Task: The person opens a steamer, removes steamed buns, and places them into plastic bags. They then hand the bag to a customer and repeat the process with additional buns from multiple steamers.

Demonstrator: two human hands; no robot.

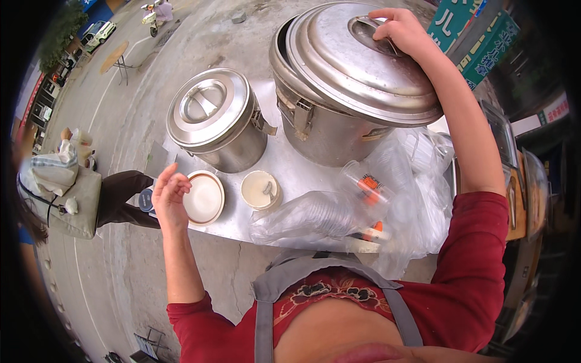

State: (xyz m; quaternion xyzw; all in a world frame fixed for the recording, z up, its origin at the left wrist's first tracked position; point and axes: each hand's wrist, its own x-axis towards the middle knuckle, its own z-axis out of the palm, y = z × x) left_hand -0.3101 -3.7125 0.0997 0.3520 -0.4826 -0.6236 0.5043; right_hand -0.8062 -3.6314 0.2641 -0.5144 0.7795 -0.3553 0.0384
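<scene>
My right hand (pixel 399 31) grips the handle of a large round steel lid (pixel 336 68). That lid sits askew over a big steel insulated barrel (pixel 322 136), leaving a dark gap along the left rim. My left hand (pixel 170 199) is raised with fingers loosely curled and apart, holding nothing that I can see, just left of a white bowl with a brown rim (pixel 204 199). Between that bowl and the barrel stands a smaller steel barrel (pixel 218 118) with its lid on. A cream tub (pixel 258 189) with something grey inside is to the bowl's right.
Clear plastic cups (pixel 317 213) in plastic sleeves and bags lie along the front right of the metal table (pixel 227 233). A person with a shoulder bag (pixel 75 199) is at the left. Beyond are a folding table (pixel 114 58), a scooter (pixel 152 20) and a car (pixel 97 34).
</scene>
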